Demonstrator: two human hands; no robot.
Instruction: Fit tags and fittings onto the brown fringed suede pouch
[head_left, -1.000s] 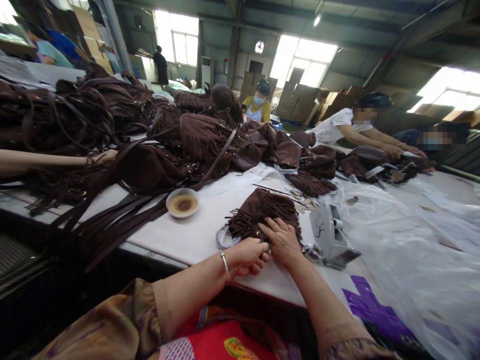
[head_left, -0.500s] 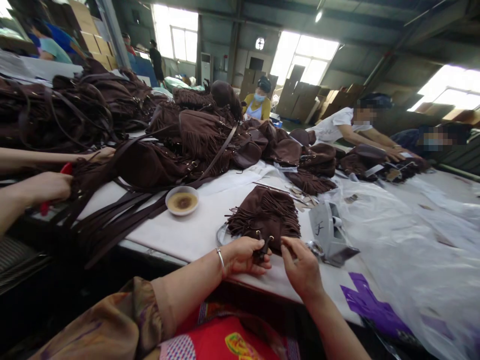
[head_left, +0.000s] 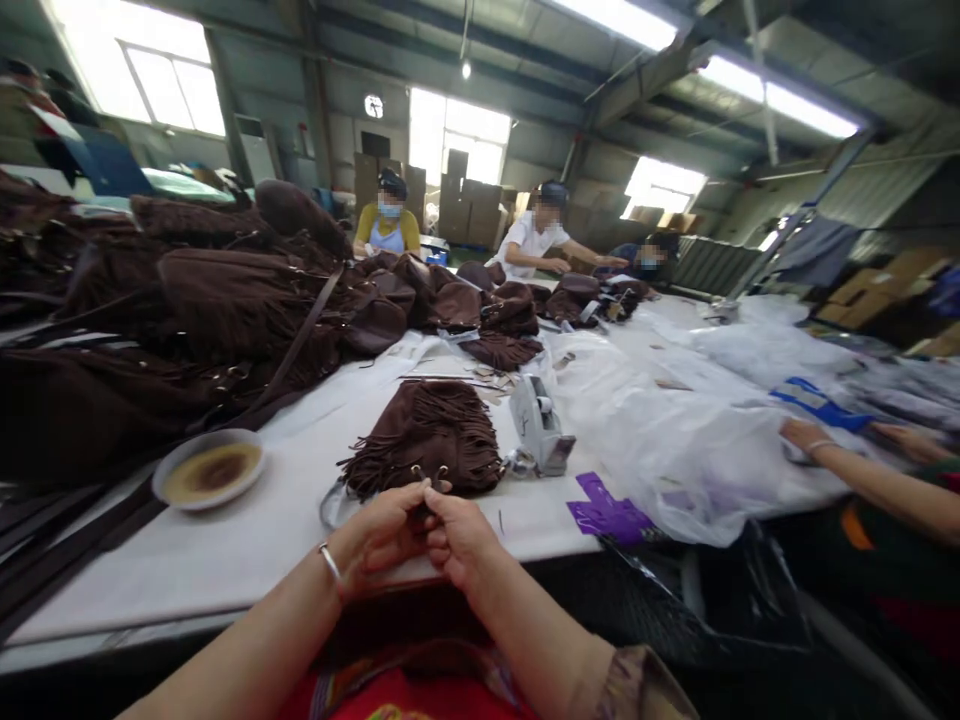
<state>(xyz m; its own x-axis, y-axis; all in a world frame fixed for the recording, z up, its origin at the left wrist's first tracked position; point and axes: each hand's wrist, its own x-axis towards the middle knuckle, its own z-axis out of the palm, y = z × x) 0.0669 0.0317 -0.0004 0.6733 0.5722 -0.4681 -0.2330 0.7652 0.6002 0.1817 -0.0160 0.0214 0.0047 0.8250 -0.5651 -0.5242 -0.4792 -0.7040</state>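
Note:
A dark brown fringed bag lies on the white-covered table, its two metal eyelets facing me. At its near edge my left hand, with a silver bangle at the wrist, has its fingers closed on the bag's drawstring. My right hand touches the left one and pinches at the same cord, thumb on top. The cord ends are mostly hidden between the fingers. Just right of the bag stands a grey tape dispenser.
A bowl of yellowish liquid sits on the left, before a heap of brown bags. Purple wrapping and clear plastic lie right. Another person's hand touches the plastic. Two co-workers are across the table.
The view has swung to the right. My right hand has moved in from beside the bag to meet my left hand at the drawstring.

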